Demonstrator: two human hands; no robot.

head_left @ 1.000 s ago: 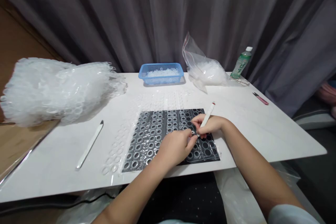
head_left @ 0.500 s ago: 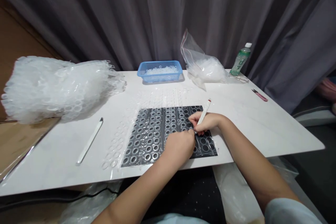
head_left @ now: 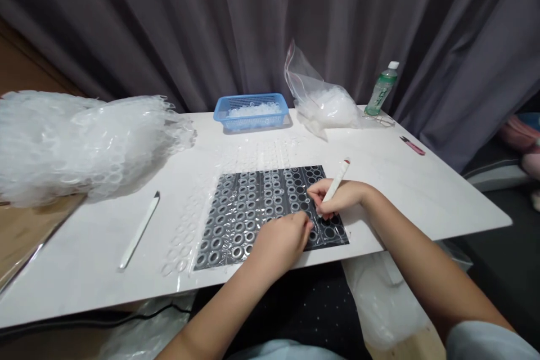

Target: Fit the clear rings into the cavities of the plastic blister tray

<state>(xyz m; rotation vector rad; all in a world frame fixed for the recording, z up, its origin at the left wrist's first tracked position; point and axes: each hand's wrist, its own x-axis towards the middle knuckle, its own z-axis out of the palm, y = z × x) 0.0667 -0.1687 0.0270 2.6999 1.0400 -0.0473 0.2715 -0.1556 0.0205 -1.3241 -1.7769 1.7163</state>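
Observation:
A black sheet [head_left: 261, 181] with columns of clear rings under shiny film lies flat on the table in front of me. My right hand [head_left: 342, 196] is closed in a writing grip on a white pen-like tool [head_left: 338, 175] with a red end, tilted up to the right. Its tip, low among the fingers, is hard to see over the sheet's right side. My left hand [head_left: 282, 239] rests on the sheet's lower part, fingers curled and thumb side toward the right hand. Whatever its fingertips pinch is hidden. Dark circles without rings show near the right hand.
Loose clear rings [head_left: 181, 239] lie left of the sheet, beside a white tool [head_left: 139, 230]. Behind are a blue basket [head_left: 251, 121] of clear pieces, a plastic bag [head_left: 333, 107] and a bottle [head_left: 382, 90]. Pink snips [head_left: 412, 145] lie right; a clear plastic heap [head_left: 88, 146] stands left.
My right hand has moved a little right with the tool, away from my left hand, so the gap between them is wider. The view has shifted slightly.

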